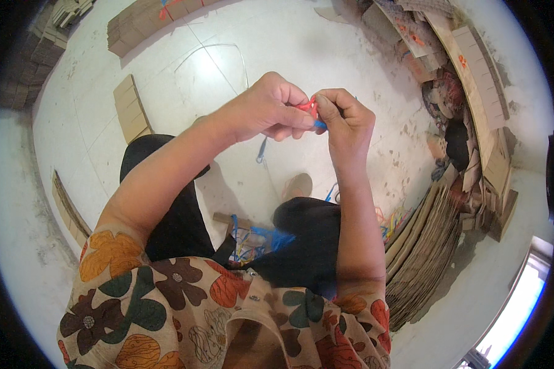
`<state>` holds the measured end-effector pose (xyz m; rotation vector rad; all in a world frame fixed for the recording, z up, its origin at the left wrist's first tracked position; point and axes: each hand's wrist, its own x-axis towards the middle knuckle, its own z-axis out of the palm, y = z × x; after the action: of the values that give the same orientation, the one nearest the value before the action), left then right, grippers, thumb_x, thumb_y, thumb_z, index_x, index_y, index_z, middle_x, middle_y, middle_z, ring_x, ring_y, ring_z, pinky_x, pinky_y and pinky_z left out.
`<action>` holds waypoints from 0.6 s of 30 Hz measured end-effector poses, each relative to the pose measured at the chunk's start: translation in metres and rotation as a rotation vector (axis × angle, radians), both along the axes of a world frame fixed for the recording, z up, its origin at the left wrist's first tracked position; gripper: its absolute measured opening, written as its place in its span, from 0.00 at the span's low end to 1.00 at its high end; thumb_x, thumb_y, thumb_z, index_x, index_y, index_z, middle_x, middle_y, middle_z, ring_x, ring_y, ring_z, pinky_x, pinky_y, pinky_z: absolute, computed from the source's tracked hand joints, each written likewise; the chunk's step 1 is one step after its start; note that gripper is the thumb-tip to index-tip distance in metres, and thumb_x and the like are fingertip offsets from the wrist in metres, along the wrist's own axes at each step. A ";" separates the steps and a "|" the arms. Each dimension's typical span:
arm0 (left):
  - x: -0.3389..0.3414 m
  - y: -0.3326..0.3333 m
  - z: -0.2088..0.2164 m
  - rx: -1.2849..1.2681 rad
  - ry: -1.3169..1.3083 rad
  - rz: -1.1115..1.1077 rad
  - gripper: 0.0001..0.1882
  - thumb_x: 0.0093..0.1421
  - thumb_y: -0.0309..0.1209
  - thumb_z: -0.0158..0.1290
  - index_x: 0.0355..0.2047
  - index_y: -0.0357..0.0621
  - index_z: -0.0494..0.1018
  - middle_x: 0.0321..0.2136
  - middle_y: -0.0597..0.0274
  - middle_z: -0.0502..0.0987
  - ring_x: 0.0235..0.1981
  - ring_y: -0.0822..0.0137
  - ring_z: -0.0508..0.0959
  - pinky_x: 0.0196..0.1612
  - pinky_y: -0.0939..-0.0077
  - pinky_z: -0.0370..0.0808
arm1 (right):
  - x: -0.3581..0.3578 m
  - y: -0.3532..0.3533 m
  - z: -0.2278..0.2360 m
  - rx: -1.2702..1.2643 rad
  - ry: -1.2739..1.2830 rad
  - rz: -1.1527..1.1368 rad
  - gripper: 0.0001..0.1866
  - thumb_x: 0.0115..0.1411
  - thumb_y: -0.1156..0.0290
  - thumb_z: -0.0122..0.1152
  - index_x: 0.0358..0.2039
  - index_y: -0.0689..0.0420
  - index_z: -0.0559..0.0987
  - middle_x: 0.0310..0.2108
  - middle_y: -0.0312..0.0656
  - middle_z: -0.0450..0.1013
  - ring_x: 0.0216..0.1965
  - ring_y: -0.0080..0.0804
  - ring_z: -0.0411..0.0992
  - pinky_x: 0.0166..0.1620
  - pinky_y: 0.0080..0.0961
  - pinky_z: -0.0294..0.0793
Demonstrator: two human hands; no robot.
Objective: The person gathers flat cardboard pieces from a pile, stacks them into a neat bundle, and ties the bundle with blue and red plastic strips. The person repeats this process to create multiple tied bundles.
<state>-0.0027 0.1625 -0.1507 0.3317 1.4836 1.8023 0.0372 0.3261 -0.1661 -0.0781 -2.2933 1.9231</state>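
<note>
My left hand [271,109] and my right hand [349,126] meet in front of me, above the floor. Between their fingertips runs a thin red strip [313,107], looped or bent, and both hands pinch it. A short bit of blue strip [319,124] shows just under it, against the right thumb; whether the two are joined I cannot tell. Fingers hide the ends of the red strip. Beyond my knees, a small tool with a dark blue handle [261,150] lies on the floor, its kind unclear.
Colourful strips, mostly blue [274,238], lie tangled between my legs. On the right leans a thick row of cardboard sheets [421,258], with more cardboard [468,80] behind. A cardboard bundle [135,34] and flat cardboard piece [129,111] lie ahead left; a thin strap [243,58] curls nearby.
</note>
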 end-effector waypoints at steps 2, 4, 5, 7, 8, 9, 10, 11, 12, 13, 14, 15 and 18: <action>-0.003 -0.004 -0.001 -0.053 0.022 0.027 0.07 0.52 0.27 0.58 0.24 0.34 0.75 0.15 0.62 0.74 0.10 0.82 0.67 0.11 0.91 0.57 | -0.001 0.003 0.003 -0.134 -0.174 0.040 0.05 0.55 0.76 0.57 0.24 0.63 0.77 0.16 0.32 0.67 0.15 0.16 0.58 0.18 0.14 0.56; -0.005 -0.006 -0.002 -0.061 0.021 0.104 0.07 0.52 0.26 0.58 0.25 0.33 0.75 0.14 0.62 0.73 0.09 0.82 0.66 0.11 0.92 0.56 | 0.001 0.011 0.008 -0.389 -0.317 0.065 0.05 0.54 0.76 0.57 0.23 0.64 0.77 0.15 0.30 0.66 0.13 0.14 0.56 0.16 0.13 0.52; -0.006 -0.007 -0.004 -0.043 0.010 0.168 0.07 0.52 0.26 0.58 0.25 0.33 0.75 0.14 0.62 0.73 0.09 0.83 0.66 0.10 0.92 0.55 | 0.001 0.015 0.010 -0.516 -0.387 0.078 0.06 0.53 0.76 0.57 0.22 0.64 0.77 0.14 0.30 0.65 0.12 0.12 0.54 0.15 0.12 0.50; -0.005 -0.005 -0.004 -0.004 0.005 0.250 0.08 0.53 0.28 0.56 0.24 0.34 0.75 0.13 0.62 0.73 0.07 0.82 0.64 0.09 0.91 0.53 | -0.002 0.019 0.010 -0.556 -0.421 0.109 0.06 0.53 0.76 0.58 0.21 0.63 0.77 0.13 0.29 0.64 0.11 0.11 0.52 0.14 0.12 0.48; -0.003 -0.004 -0.004 -0.006 0.030 0.256 0.08 0.53 0.28 0.56 0.23 0.34 0.75 0.12 0.63 0.72 0.07 0.82 0.64 0.10 0.90 0.53 | -0.003 0.020 0.010 -0.577 -0.442 0.123 0.06 0.52 0.76 0.58 0.20 0.63 0.77 0.13 0.29 0.63 0.10 0.10 0.51 0.13 0.12 0.46; -0.002 -0.004 -0.004 -0.008 0.054 0.262 0.08 0.52 0.28 0.55 0.21 0.35 0.75 0.12 0.63 0.71 0.08 0.82 0.63 0.10 0.90 0.53 | -0.005 0.022 0.011 -0.498 -0.384 0.121 0.06 0.52 0.76 0.58 0.20 0.63 0.77 0.13 0.29 0.63 0.11 0.11 0.52 0.14 0.13 0.48; 0.000 -0.002 -0.007 -0.011 0.074 0.264 0.08 0.52 0.28 0.55 0.20 0.36 0.75 0.12 0.64 0.71 0.08 0.82 0.63 0.11 0.89 0.53 | -0.006 0.025 0.012 -0.421 -0.332 0.114 0.07 0.52 0.76 0.58 0.20 0.64 0.76 0.13 0.28 0.64 0.11 0.12 0.53 0.14 0.13 0.50; 0.001 0.000 -0.009 -0.051 0.125 0.265 0.08 0.52 0.28 0.55 0.21 0.35 0.75 0.12 0.64 0.71 0.08 0.82 0.62 0.11 0.89 0.51 | -0.006 0.026 0.012 -0.342 -0.279 0.108 0.07 0.53 0.76 0.58 0.20 0.64 0.76 0.14 0.28 0.64 0.12 0.13 0.55 0.15 0.14 0.51; 0.001 0.003 -0.012 -0.090 0.177 0.266 0.07 0.52 0.27 0.55 0.21 0.35 0.75 0.13 0.65 0.71 0.09 0.83 0.61 0.11 0.89 0.50 | -0.006 0.024 0.011 -0.170 -0.145 0.088 0.07 0.52 0.76 0.58 0.20 0.63 0.76 0.13 0.29 0.64 0.13 0.14 0.56 0.16 0.15 0.53; 0.000 0.004 -0.013 -0.130 0.237 0.272 0.07 0.52 0.26 0.54 0.21 0.35 0.76 0.13 0.65 0.70 0.09 0.83 0.60 0.11 0.89 0.49 | -0.007 0.021 0.010 0.002 -0.004 0.075 0.07 0.52 0.75 0.58 0.20 0.63 0.76 0.13 0.30 0.64 0.13 0.15 0.57 0.17 0.16 0.55; 0.000 0.004 -0.017 -0.135 0.233 0.285 0.06 0.51 0.26 0.54 0.21 0.35 0.75 0.13 0.65 0.70 0.09 0.83 0.59 0.11 0.89 0.49 | -0.007 0.017 0.010 0.173 0.137 0.062 0.07 0.52 0.74 0.58 0.20 0.63 0.76 0.13 0.31 0.64 0.14 0.16 0.58 0.18 0.18 0.57; 0.000 0.004 -0.022 -0.141 0.230 0.299 0.06 0.50 0.25 0.53 0.20 0.35 0.75 0.13 0.66 0.70 0.10 0.83 0.59 0.11 0.88 0.49 | -0.004 0.014 0.013 0.356 0.172 0.059 0.05 0.52 0.75 0.57 0.21 0.61 0.75 0.15 0.38 0.67 0.16 0.25 0.65 0.22 0.23 0.64; 0.000 0.006 -0.022 -0.133 0.128 0.395 0.07 0.50 0.25 0.52 0.19 0.35 0.75 0.13 0.67 0.69 0.10 0.83 0.59 0.12 0.87 0.49 | 0.004 0.006 0.013 0.677 0.483 0.112 0.03 0.51 0.78 0.55 0.22 0.60 0.75 0.19 0.45 0.70 0.19 0.34 0.69 0.24 0.26 0.67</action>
<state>-0.0028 0.1682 -0.1731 0.0914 1.8505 2.0004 0.0409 0.3318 -0.1527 0.5313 -2.4676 0.9514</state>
